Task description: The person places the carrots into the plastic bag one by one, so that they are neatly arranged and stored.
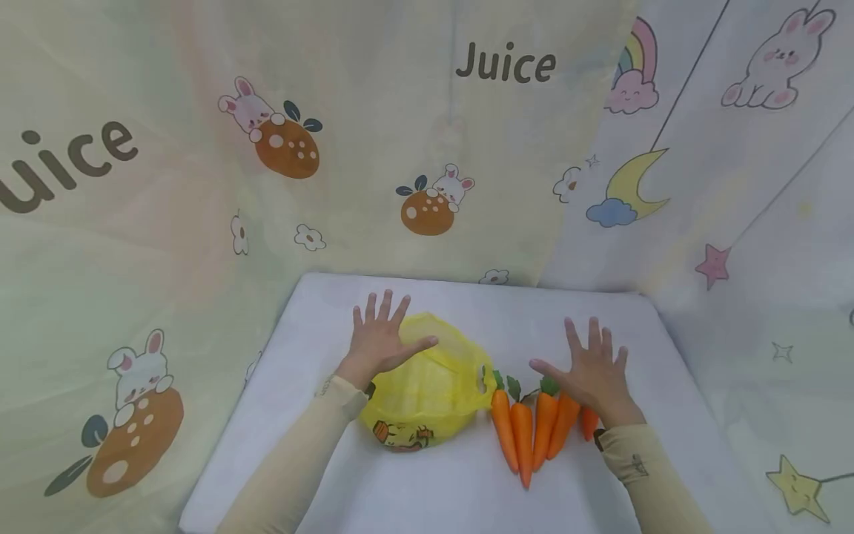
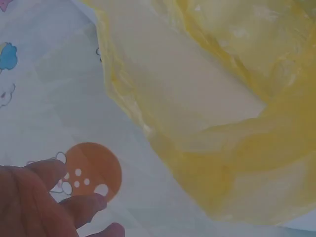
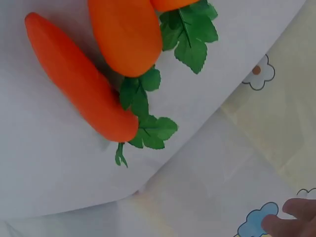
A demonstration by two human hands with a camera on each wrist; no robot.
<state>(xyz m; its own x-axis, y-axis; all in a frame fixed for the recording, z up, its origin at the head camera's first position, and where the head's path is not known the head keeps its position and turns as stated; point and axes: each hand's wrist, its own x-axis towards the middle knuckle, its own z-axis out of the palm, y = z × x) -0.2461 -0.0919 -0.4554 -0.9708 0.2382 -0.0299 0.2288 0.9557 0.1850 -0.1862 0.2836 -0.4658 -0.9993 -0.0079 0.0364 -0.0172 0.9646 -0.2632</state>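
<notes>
A thin yellow plastic bag [image 1: 427, 382] with a printed cartoon rests on the white table, its mouth spread wide. Above its left side is my left hand [image 1: 380, 343], fingers straight and spread, holding nothing. In the left wrist view the bag's crumpled wall [image 2: 197, 173] fills the right, apart from the fingers. To the bag's right lie several orange carrots [image 1: 523, 437] with green leaf tops. My right hand [image 1: 597, 378] hovers over the rightmost ones with fingers spread, partly hiding them. The right wrist view shows one whole carrot [image 3: 81, 79] beside a thicker one.
The white table [image 1: 554, 311] has its back edge against a pale curtain [image 1: 373, 148] printed with rabbits, fruit and the word Juice. More printed cloth [image 1: 754, 185] hangs along the right side.
</notes>
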